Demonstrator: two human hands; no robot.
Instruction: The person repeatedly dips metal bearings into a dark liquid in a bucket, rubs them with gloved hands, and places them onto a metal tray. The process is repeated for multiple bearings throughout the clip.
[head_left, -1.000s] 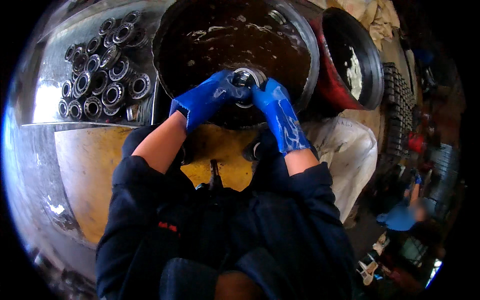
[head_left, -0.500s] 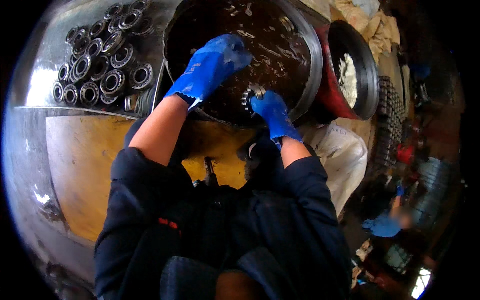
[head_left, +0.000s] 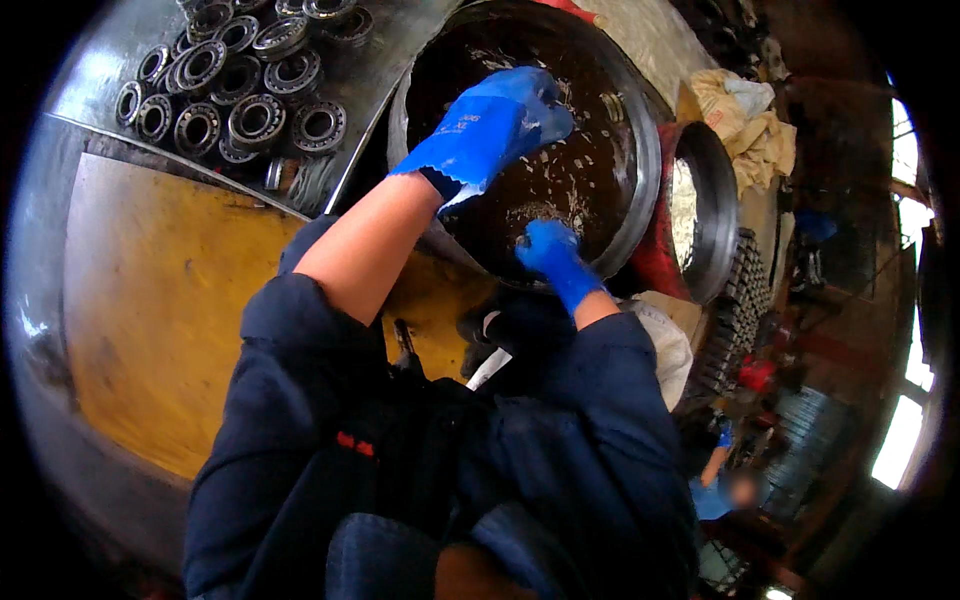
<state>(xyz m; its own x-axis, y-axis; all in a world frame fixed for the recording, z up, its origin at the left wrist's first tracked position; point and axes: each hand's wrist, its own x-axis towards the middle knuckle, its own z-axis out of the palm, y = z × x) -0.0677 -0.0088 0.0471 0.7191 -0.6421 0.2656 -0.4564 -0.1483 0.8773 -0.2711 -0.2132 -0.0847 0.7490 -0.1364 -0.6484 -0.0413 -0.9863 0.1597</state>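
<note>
Rolling bearings (head_left: 257, 141) lie on the table (head_left: 95, 85), left of the drum (head_left: 648, 170); a red drum (head_left: 660, 225) stands to its right. Left hand (head_left: 520, 115) extends over the liquid (head_left: 590, 180); right hand (head_left: 553, 248) is nearer the body; neither grip can be determined.

Directly ahead, a round, open-topped drum (head_left: 645, 190) holds dark brown liquid (head_left: 595, 150) with bright flecks.

A workshop, by the look of it: bearings (head_left: 238, 124) crowd the metal surface (head_left: 90, 85), and just beyond its right edge stands an open drum (head_left: 643, 150) of dark liquid (head_left: 480, 45). A red barrel (head_left: 648, 250), stacked metal parts (head_left: 737, 312) and a co-worker (head_left: 712, 498) (in blue, well apart) show it too.
</note>
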